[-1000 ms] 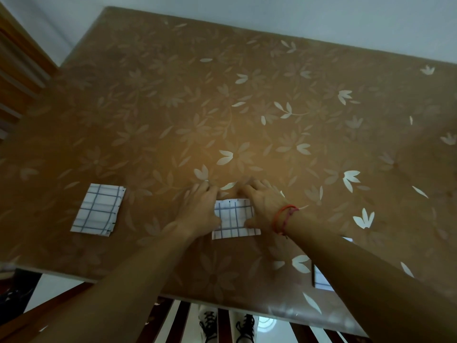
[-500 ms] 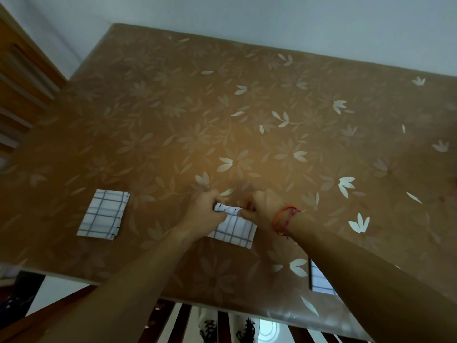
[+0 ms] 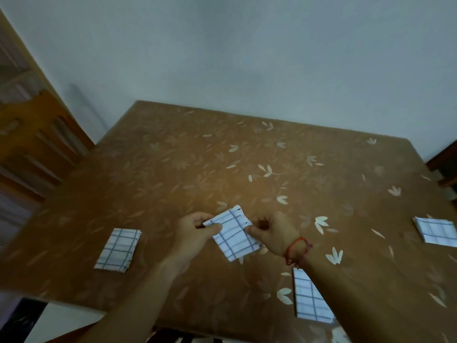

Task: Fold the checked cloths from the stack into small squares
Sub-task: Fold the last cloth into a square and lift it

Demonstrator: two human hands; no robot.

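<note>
A small folded white cloth with a dark check is held just above the brown flowered table. My left hand pinches its left edge and my right hand, with a red string on the wrist, pinches its right edge. A folded checked square lies to the left. Another checked cloth lies under my right forearm, partly hidden. A stack of checked cloths sits at the right edge.
A wall stands behind the table's far edge. A wooden chair back is at the left, and dark furniture at the far right. The table's near edge runs below my forearms.
The cloth pressed flat on the table a second ago is now lifted, pinched by both hands. The camera has tilted up, bringing the wall and right-hand stack into view.
</note>
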